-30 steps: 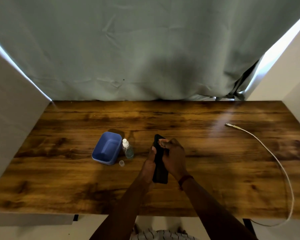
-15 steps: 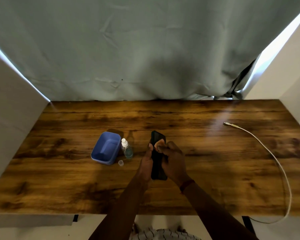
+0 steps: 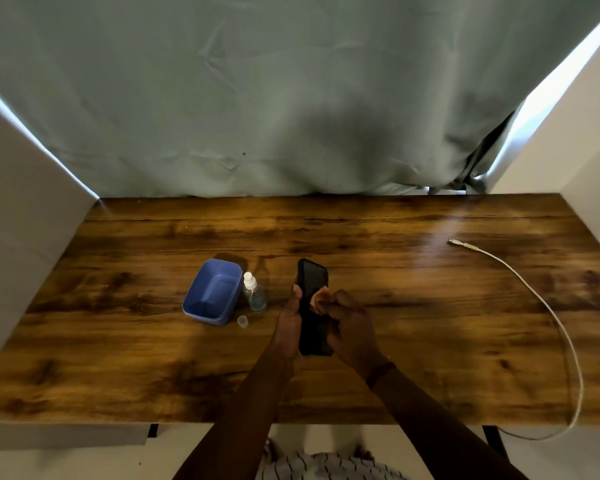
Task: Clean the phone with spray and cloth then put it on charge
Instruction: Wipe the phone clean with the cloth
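A black phone (image 3: 311,278) is held upright over the middle of the wooden table (image 3: 395,306). My left hand (image 3: 289,327) grips its left edge. My right hand (image 3: 350,327) pinches a small pale cloth (image 3: 318,298) against the phone's screen. A small clear spray bottle (image 3: 254,292) with a white nozzle stands just left of the phone, and its clear cap (image 3: 243,321) lies in front of it. A white charging cable (image 3: 520,275) lies on the right side of the table, with its plug end (image 3: 459,243) pointing left.
A blue plastic tub (image 3: 212,292) sits left of the spray bottle, touching or nearly touching it. A grey-green curtain (image 3: 291,98) hangs behind the table. White walls close in on the left and right. The cable loops off the table's front right corner.
My right hand with the cloth has slid down the screen from near the top of the phone toward its middle. The phone's top is now uncovered.
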